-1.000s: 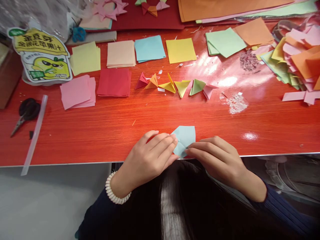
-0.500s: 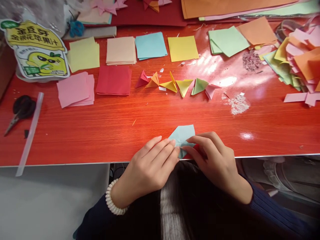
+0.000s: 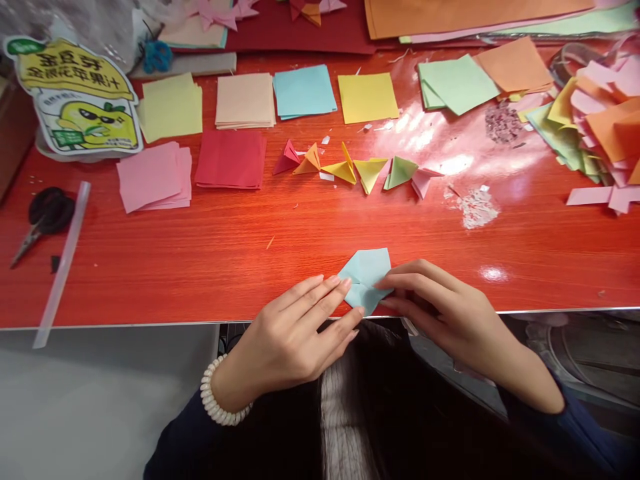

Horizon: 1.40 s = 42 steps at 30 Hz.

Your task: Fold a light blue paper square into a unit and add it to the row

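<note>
A light blue sheet of paper (image 3: 369,267), partly folded with creases meeting near its middle, lies at the table's front edge. My left hand (image 3: 293,333) rests on its left side, fingers stretched out flat and pressing it down, with a white coil band round the wrist. At the paper's right edge, my right hand (image 3: 445,310) grips it with fingertips on top and the thumb lower down. Beyond them stands a row of small folded paper pieces, among them a yellow one (image 3: 369,173) and a green one (image 3: 400,172).
Square stacks of paper line the back, including red (image 3: 231,160), pink (image 3: 154,179) and blue (image 3: 305,92). Black-handled scissors (image 3: 49,212) and a clear plastic strip (image 3: 63,267) lie at left, near a printed pouch (image 3: 80,100). Paper scraps (image 3: 613,120) pile up at right.
My right hand has shifted right, from the paper's middle to its right edge. The left hand's fingers have spread, and more of the blue paper's lower part shows.
</note>
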Motion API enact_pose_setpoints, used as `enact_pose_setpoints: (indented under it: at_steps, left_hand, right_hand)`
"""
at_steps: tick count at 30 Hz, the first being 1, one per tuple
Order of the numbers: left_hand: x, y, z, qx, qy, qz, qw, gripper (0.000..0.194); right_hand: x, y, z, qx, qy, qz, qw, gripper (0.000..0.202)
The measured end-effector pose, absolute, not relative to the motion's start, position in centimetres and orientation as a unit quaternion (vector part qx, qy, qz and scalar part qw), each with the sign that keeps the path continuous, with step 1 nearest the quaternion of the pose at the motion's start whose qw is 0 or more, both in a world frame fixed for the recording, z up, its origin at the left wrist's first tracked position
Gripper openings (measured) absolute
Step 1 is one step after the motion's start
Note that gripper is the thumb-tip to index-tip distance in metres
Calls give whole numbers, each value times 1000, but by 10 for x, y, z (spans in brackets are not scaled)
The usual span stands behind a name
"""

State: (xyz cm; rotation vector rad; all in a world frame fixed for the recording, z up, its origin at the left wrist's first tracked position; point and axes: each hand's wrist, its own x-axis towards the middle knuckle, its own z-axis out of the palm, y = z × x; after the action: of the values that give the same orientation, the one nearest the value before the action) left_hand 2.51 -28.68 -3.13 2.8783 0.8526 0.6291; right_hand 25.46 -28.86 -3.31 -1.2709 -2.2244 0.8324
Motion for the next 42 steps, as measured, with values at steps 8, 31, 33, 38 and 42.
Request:
enact_pose_setpoints:
  at_steps: [8, 31, 33, 38, 42]
  left_hand:
    - [23, -285, -32, 935, 277, 214, 63, 20]
    - [21, -286, -34, 934, 276, 211, 88, 28]
    - [21, -286, -34, 933, 276, 212, 88, 27]
    - [21, -285, -35, 933, 276, 214, 87, 28]
    - [23, -287, -35, 938, 273, 200, 67, 33]
  right_hand:
    - [249, -281, -26, -436, -805, 322, 239, 12]
    - [229, -293, -40, -520, -816, 114, 227, 7]
    - [228, -293, -40, -520, -816, 113, 228, 7]
    - [226, -293, -40, -536, -808, 104, 220, 10]
    - [225, -294, -41, -545, -806, 89, 212, 12]
